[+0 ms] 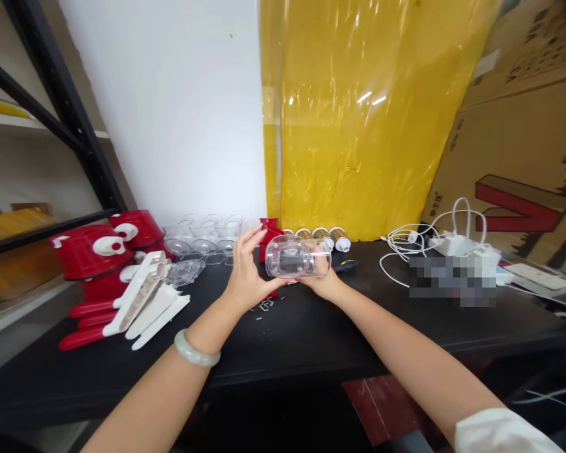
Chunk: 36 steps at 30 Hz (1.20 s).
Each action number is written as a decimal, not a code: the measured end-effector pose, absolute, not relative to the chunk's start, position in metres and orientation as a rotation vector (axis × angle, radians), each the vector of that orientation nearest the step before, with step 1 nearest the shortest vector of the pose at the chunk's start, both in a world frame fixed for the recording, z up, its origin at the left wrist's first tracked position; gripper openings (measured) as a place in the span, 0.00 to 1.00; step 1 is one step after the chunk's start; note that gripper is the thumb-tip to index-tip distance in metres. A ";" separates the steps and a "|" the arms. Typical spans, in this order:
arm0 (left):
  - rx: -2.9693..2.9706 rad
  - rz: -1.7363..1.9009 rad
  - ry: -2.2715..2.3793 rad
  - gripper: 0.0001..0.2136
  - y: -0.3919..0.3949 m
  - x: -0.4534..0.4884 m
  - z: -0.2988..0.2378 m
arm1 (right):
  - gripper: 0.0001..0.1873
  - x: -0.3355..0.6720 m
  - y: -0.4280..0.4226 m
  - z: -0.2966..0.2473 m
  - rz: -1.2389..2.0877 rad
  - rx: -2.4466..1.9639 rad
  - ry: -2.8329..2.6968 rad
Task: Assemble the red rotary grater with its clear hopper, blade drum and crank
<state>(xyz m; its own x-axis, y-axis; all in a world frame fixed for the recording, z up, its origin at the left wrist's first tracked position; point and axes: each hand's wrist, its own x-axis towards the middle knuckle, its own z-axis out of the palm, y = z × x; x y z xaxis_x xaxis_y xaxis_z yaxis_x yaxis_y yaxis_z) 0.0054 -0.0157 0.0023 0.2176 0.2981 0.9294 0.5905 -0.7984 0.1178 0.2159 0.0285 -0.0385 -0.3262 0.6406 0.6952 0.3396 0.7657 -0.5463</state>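
Observation:
A clear plastic container [290, 259] with rounded corners is held up above the black table, its hollow end facing me. My right hand [324, 280] grips it from the right and below; some of the fingers show through the clear wall. Around its left end curves my left hand [244, 270], the thumb along the lower edge and the fingers raised near the upper left corner. Just behind the container stands a red plastic part [268, 228], partly hidden. Small metal screws or pins [266, 305] lie scattered on the table below.
Red housings [94, 251] and white handles with red grips [139, 292] crowd the left. More clear containers [202, 236] and perforated metal drums [340, 239] line the back. White cables and chargers [457, 242] lie right, near a large cardboard box [514, 138]. A black shelf frame [70, 119] stands left.

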 end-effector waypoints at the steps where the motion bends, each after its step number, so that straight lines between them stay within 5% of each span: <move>1: -2.320 -1.657 -0.862 0.53 -0.013 0.004 0.001 | 0.37 0.216 0.027 -0.039 0.372 -0.723 -1.920; 7: -2.655 -1.472 -1.009 0.45 -0.003 -0.006 -0.005 | 0.34 0.216 0.024 -0.046 0.536 -0.738 -1.906; 17: -2.559 -1.870 -1.354 0.34 -0.013 -0.002 0.001 | 0.33 0.212 0.024 -0.047 0.479 -0.847 -1.921; 21: -2.506 -1.962 -1.465 0.34 -0.007 -0.003 -0.003 | 0.24 0.213 0.030 -0.052 0.384 -0.893 -1.986; 36: -2.234 -1.545 -1.800 0.29 0.003 -0.008 -0.011 | 0.18 0.214 0.026 -0.049 0.292 -0.957 -2.244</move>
